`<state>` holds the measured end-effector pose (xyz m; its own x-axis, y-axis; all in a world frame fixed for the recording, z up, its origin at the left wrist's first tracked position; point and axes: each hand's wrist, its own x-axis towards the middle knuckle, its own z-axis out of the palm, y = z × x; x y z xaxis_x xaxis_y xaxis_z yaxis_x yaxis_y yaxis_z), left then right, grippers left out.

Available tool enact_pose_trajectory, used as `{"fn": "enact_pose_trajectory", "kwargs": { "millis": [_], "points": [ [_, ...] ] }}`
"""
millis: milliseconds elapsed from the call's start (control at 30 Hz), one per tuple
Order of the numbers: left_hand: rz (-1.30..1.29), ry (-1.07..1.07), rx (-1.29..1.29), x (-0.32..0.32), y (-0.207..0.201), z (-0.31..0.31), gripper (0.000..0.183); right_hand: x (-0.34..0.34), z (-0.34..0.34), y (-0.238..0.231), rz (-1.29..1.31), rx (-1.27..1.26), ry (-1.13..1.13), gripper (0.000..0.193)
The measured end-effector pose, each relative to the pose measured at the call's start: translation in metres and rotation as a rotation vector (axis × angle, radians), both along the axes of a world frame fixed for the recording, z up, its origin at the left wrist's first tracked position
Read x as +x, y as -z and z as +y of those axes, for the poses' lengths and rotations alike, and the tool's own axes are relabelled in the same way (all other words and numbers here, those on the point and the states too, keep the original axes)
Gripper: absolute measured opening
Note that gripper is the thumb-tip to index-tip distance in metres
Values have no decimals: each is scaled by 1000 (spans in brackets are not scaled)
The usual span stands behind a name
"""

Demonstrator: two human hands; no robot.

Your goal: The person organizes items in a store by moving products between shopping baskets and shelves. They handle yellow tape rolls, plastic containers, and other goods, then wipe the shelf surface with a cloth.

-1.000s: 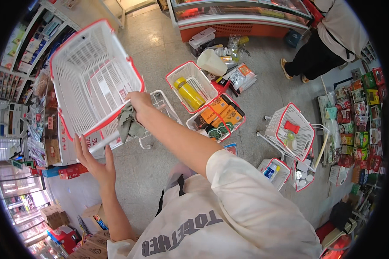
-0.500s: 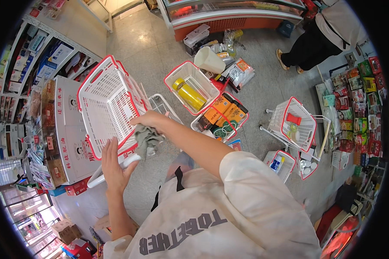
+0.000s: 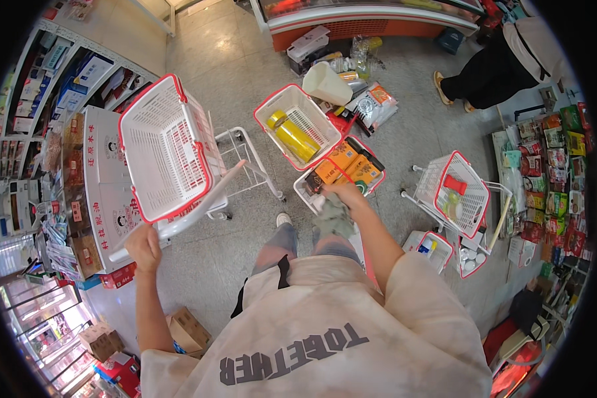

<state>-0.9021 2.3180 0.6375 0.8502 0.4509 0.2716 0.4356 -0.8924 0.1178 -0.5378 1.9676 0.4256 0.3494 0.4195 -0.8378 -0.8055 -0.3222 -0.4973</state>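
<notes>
My left hand (image 3: 144, 249) is closed on the white push handle (image 3: 191, 220) of a shopping cart (image 3: 249, 159). A white plastic basket with a red rim (image 3: 154, 126) rides on that cart, and nothing shows inside it. My right hand (image 3: 349, 198) holds a crumpled grey-green cloth (image 3: 335, 217) in front of my legs. That hand is at the near edge of a floor basket (image 3: 304, 192) with orange-and-black boxes (image 3: 345, 162). Just beyond, another red-rimmed basket (image 3: 264, 113) holds a yellow cylindrical container (image 3: 293, 136).
A cream bin (image 3: 326, 84) and bagged goods (image 3: 375, 106) lie behind the baskets. Another cart with a basket (image 3: 452, 192) stands at right, near racks of packets (image 3: 544, 179). A person (image 3: 491, 73) stands at the far right. White cartons (image 3: 106, 192) and shelves line the left.
My right hand has moved with the cloth from the cart basket's near rim to the floor basket on the right. My left hand has closed on the cart handle.
</notes>
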Motion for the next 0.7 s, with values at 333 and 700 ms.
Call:
{"fn": "enact_pose_trajectory", "kwargs": {
  "millis": [333,700],
  "points": [
    [-20,-439,49,39,3,98,39,-13,-223,122,-127,-503,68,17],
    [-403,-365,-170,105,42,291,34,-3,-156,88,-167,-522,106,14]
  ]
}}
